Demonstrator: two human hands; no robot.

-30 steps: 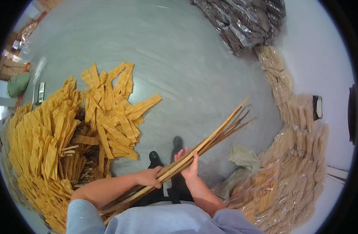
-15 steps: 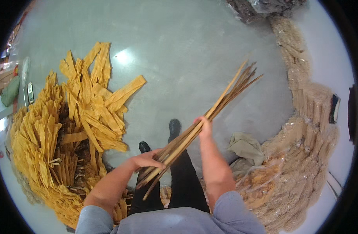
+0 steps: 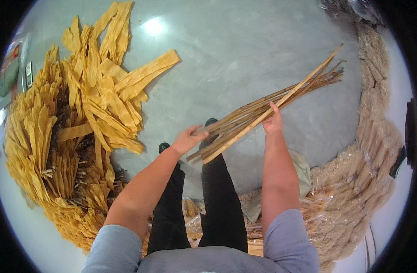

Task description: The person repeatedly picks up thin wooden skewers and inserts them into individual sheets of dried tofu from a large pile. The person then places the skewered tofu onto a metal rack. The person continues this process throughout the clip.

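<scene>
A: Head view, item one. What is in the hands?

B: A bundle of sticks [image 3: 267,111], thin, long, tan and brown, held slanting from lower left to upper right above the grey floor [image 3: 244,50]. The upper ends fan out slightly at the far right; the lower ends sit close together above the person's legs.

A: Left hand?

B: The left hand [image 3: 189,139] is curled around the lower end of the bundle, thumb pointing toward the sticks, fingers closed under them.

A: Right hand?

B: The right hand [image 3: 273,122] grips the bundle near its middle, fingers wrapped from below, one fingertip showing above the sticks. Both forearms come up from the lower edge, in short grey sleeves.

A: Item two, below the hands.

B: Two legs in black trousers [image 3: 217,200] with dark shoes, standing on the floor right under the lower end of the bundle.

A: Item three, left side.

B: A large heap of yellow strips [image 3: 81,123], flat and ribbon-like, piled loosely, with some strips spreading out onto the floor toward the top. Well apart from the bundle.

A: Item four, right side.

B: A curved row of clear bags [image 3: 367,150] filled with pale, straw-coloured material, running along the right edge and round to the lower right. A crumpled pale cloth [image 3: 304,166] lies on the floor just beside the right forearm.
</scene>
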